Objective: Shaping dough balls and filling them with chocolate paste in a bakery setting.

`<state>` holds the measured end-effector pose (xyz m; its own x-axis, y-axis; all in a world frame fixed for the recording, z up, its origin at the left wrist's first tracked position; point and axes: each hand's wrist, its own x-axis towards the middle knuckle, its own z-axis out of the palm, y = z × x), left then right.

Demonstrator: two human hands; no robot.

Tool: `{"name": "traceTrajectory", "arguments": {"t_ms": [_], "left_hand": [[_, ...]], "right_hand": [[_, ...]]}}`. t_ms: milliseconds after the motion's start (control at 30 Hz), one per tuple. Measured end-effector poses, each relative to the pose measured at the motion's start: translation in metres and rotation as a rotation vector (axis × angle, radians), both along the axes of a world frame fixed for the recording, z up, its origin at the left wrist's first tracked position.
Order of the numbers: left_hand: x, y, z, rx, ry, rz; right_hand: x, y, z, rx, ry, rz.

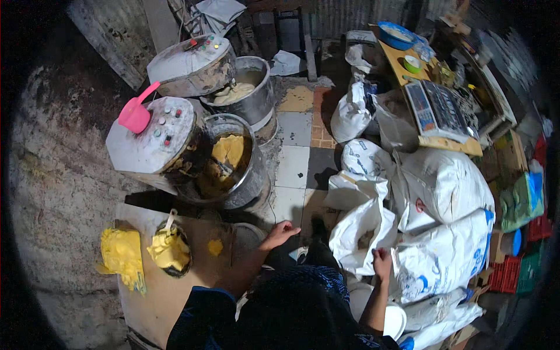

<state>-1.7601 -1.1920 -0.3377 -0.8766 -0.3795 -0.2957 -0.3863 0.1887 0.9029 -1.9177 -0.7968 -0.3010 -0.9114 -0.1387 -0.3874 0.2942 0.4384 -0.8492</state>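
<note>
My left hand [280, 234] hangs open with spread fingers above the tiled floor, just right of a wooden board [175, 291]; it holds nothing. My right hand [382, 260] is closed at the edge of an open white sack [364, 230]; whether it grips the sack's rim or something small I cannot tell. On the board sit a lump of yellow dough [122, 254] and a dark bowl heaped with yellow dough [170, 249].
Two steel mixer tubs stand ahead, one with yellow dough [230, 153], one with pale batter [245, 87], under grey control housings with a pink scoop [136, 114]. Filled white sacks [443, 186] crowd the right. A scale [438, 111] rests on a bench. A white bucket [395, 319] stands by my right leg.
</note>
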Motion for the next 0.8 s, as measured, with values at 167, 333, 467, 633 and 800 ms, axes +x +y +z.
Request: {"name": "traceTrajectory", "arguments": {"t_ms": [167, 333, 467, 633, 800], "left_hand": [[-0.077, -0.084, -0.031, 0.205, -0.173, 0.129], [-0.068, -0.164, -0.074, -0.180, -0.462, -0.098], [-0.020, -0.195, -0.106, -0.313, -0.684, -0.391], [0.029, -0.155, -0.127, -0.255, -0.585, -0.051], [0.038, -0.127, -0.152, 0.260, -0.449, 0.543]], "right_hand": [[-0.101, -0.077, -0.036, 0.109, 0.074, 0.319], [-0.277, -0.215, 0.013, 0.145, 0.432, 0.589], [-0.380, -0.390, 0.087, 0.230, 0.725, 0.673], [-0.377, -0.626, 0.189, -0.262, 0.861, 0.992], [-0.272, -0.803, 0.284, -0.771, 0.971, 1.265]]}}
